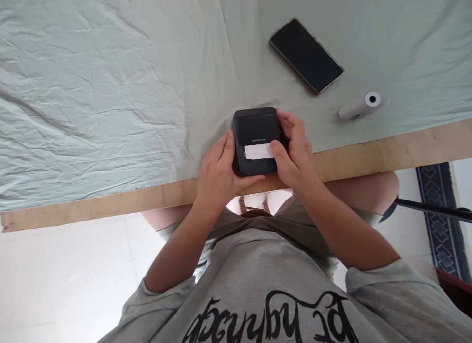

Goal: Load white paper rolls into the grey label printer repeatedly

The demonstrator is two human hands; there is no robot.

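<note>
A small black receipt printer (257, 127) lies near the table's front edge, between my two hands. From its slot a short strip of white paper (258, 151) sticks out. My left hand (217, 173) wraps the printer's left side, its thumb along the front edge. On the right side, my right hand (297, 151) grips the printer, and its thumb rests at the right end of the paper strip. The right fingers are partly hidden behind the printer's side.
A dark-screened phone (307, 55) lies farther back to the right. Nearer, a roll of white paper (359, 106) rests on its side. Pale green cloth (147, 87) covers the table, with a bare wooden edge (110, 200) in front.
</note>
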